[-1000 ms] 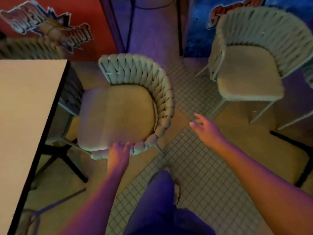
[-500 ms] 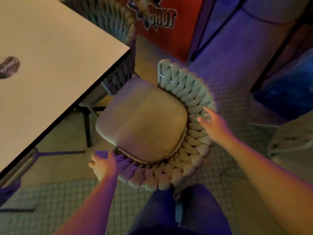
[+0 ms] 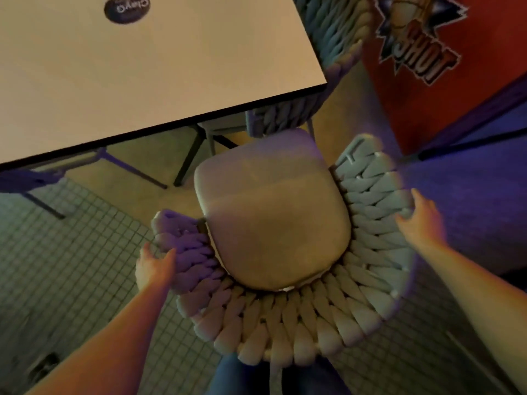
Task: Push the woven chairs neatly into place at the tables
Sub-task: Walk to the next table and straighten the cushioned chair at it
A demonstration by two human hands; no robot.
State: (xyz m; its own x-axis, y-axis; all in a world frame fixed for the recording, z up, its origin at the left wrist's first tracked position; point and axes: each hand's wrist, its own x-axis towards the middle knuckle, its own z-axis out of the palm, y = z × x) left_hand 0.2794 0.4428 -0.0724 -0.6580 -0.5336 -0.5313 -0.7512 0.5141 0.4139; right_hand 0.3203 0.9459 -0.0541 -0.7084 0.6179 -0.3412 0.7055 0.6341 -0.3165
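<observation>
A woven chair (image 3: pixel 288 317) with a beige seat cushion stands right below me, its curved rope backrest toward me and its seat facing the table (image 3: pixel 148 69). My left hand (image 3: pixel 154 269) wraps the left end of the backrest. My right hand (image 3: pixel 422 220) lies against the outside of the backrest's right side, fingers spread over the weave. The seat's front edge sits just short of the table's near corner. A second woven chair (image 3: pixel 328 52) is tucked in at the table's far side, partly hidden by the tabletop.
The table's dark metal legs (image 3: pixel 188 158) stand on the floor left of the chair's seat. A red panel with a "SHOT" logo (image 3: pixel 422 61) stands close on the right. Small-tiled floor (image 3: pixel 71 252) spreads to the left. My legs are under the backrest.
My right hand has come from open air onto the backrest's right side. My left hand slid along to the left end. The view swung until I face the chair's back and the table.
</observation>
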